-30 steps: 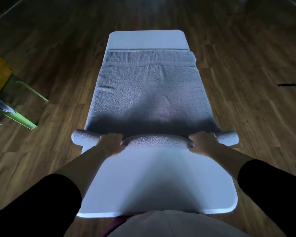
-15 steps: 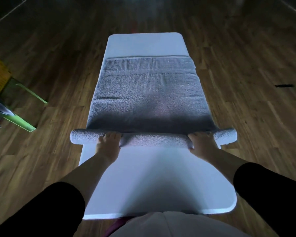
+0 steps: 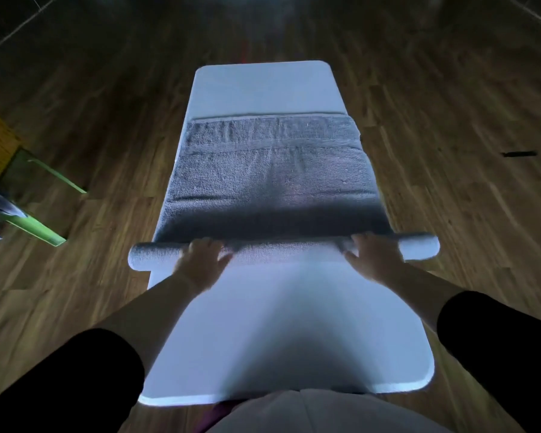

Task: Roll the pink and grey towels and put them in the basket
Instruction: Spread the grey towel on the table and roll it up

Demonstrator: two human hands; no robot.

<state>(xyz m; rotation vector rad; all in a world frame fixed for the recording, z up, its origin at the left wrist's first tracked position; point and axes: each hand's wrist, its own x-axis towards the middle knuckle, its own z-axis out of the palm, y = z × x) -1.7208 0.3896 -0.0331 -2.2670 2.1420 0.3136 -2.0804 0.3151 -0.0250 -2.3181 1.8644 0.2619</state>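
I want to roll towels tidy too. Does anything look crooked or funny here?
Only a little: the grey towel is wider than the white table, so both ends of its roll stick out past the table's sides, over the wooden floor. The roll itself lies fairly straight across.

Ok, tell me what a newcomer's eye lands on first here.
The grey towel lies lengthwise on the white table, its near end rolled into a tube that overhangs both sides. The left hand and right hand press on that roll, fingers laid over it. Green legs show at the left edge.
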